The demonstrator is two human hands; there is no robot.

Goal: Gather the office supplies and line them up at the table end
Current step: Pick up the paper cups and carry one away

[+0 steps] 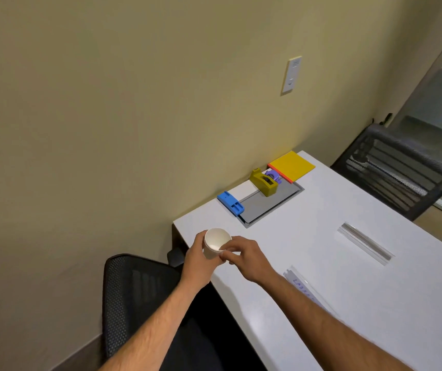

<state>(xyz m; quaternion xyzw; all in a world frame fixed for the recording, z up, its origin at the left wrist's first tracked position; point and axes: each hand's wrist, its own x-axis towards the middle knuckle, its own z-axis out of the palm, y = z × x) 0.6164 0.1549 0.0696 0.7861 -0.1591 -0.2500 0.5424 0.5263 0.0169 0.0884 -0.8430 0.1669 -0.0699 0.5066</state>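
The left hand (195, 254) wraps the white paper cup (216, 243) while the right hand (244, 254) pinches its rim; it looks light and crushable, best held gently round the wall.

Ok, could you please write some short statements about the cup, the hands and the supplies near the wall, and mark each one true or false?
1. Both hands hold the paper cup. True: the left hand wraps it and the right hand pinches its rim.
2. The cup is full of pens. False: it looks empty.
3. The yellow notepad lies at the table corner. True.
4. The blue stapler sits on top of the notepad. False: it lies apart, near the table edge.
5. The tape dispenser is red. False: it is yellow.
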